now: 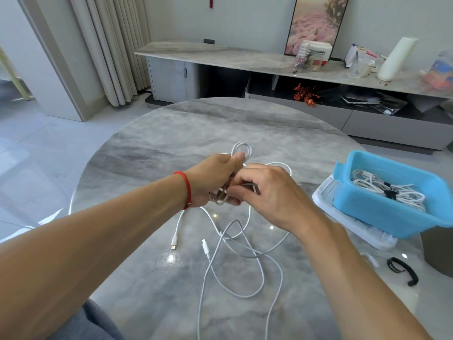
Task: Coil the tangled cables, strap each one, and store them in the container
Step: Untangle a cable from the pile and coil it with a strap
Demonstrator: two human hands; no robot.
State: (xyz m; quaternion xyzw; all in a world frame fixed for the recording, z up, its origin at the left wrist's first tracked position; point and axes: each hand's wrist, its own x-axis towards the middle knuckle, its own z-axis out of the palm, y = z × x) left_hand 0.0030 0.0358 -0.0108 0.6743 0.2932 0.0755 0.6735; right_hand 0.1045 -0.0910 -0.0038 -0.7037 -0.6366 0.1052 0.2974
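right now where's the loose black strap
In the head view the black strap lies curled on the marble table, at its right edge, just in front of the blue container and its white lid.

Round table (152, 148): polished grey stone-look slab, glossy, lamp glints being reflected. Cables (245, 273): smooth white plastic sheathing, being shown matt; one plug (174, 242) tipped in shiny metal. Container (382, 212): smooth blue plastic, slightly glossy, being supported by a white plastic lid (326, 204). Strap (403, 269): matt black, cloth-like. Wrist band (187, 190): red cord.
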